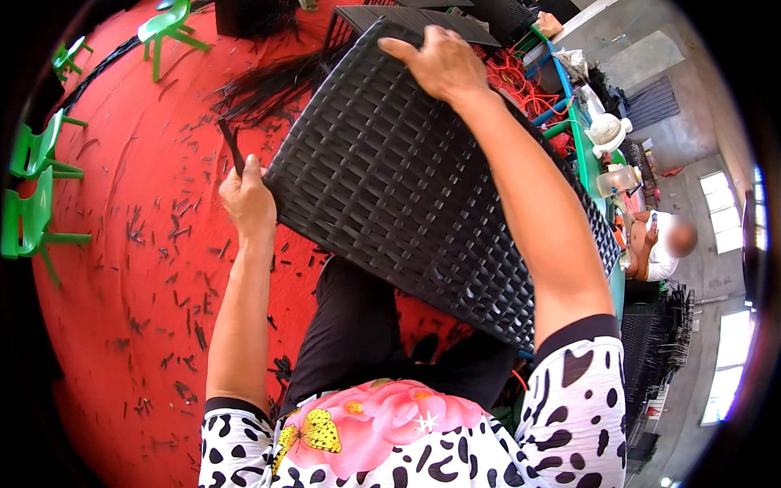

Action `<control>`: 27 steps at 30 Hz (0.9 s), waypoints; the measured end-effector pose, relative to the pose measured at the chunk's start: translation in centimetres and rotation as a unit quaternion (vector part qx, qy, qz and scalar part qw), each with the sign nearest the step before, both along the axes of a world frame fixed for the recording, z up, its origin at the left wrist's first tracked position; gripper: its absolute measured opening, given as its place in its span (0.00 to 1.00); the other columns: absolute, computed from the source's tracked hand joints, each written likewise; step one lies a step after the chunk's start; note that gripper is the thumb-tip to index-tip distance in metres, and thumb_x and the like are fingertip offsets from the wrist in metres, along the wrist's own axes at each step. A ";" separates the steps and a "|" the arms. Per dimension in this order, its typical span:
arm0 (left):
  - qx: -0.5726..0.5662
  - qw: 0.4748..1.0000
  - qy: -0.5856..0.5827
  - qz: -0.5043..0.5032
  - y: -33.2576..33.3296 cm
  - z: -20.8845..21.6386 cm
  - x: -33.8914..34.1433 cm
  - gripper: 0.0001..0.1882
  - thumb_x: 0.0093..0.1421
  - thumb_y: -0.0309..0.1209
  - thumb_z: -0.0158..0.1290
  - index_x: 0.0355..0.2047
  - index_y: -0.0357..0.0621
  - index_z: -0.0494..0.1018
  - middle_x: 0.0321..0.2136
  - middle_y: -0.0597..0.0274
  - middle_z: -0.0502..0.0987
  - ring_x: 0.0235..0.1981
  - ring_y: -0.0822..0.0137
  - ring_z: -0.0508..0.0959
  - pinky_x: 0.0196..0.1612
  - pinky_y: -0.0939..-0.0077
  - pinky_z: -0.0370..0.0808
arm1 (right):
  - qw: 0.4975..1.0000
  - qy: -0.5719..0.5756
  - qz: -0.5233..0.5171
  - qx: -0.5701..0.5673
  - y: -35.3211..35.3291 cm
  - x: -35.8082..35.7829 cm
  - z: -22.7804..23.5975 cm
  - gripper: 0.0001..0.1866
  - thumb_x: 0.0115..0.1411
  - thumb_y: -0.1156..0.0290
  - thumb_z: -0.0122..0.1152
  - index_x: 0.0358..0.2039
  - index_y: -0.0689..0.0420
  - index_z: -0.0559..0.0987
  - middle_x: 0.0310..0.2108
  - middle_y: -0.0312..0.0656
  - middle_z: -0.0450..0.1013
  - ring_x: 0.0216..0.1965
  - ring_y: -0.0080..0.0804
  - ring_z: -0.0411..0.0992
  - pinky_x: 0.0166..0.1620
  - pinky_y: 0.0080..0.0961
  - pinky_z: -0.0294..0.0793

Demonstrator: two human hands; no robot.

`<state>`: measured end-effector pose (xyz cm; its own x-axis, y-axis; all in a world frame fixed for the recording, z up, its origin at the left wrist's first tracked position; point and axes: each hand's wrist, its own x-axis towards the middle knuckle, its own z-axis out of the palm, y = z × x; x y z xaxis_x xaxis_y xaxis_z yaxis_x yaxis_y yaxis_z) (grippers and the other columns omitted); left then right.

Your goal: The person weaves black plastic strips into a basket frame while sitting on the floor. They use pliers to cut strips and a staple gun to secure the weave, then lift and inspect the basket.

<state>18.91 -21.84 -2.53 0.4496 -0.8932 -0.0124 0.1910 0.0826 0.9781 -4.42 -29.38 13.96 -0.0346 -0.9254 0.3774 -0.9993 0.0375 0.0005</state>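
A large black woven rattan-style panel (382,154) lies tilted across my lap, one corner raised toward the far side. My right hand (446,69) is closed over its far edge, fingers curled and thumb along the surface. Beside the panel's left corner, my left hand (250,198) is closed around a slim dark piece with a forked tip (233,148). Whether that piece is a plastic strip or a cutting tool, I cannot tell. The left fingers are close to the panel's edge; contact there is unclear.
Black strip scraps litter the red floor (122,285). Green chairs (37,215) stand at left, and a bundle of black strips (272,85) lies ahead. On the right, a green-edged table (582,150) holds red cords (521,81) and a jar (618,180). A person in white (663,252) sits beyond.
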 end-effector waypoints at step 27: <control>-0.026 0.999 -0.036 -0.032 -0.2 -0.1 -0.3 0.17 0.62 0.33 0.47 0.17 0.37 0.66 0.12 0.70 0.63 0.18 0.78 0.61 0.22 0.75 0.60 | 0.993 -0.035 0.013 0.113 -4.7 -0.3 1.1 0.54 0.47 0.22 0.39 0.49 0.66 0.71 0.46 0.62 0.70 0.52 0.50 0.68 0.56 0.41 0.64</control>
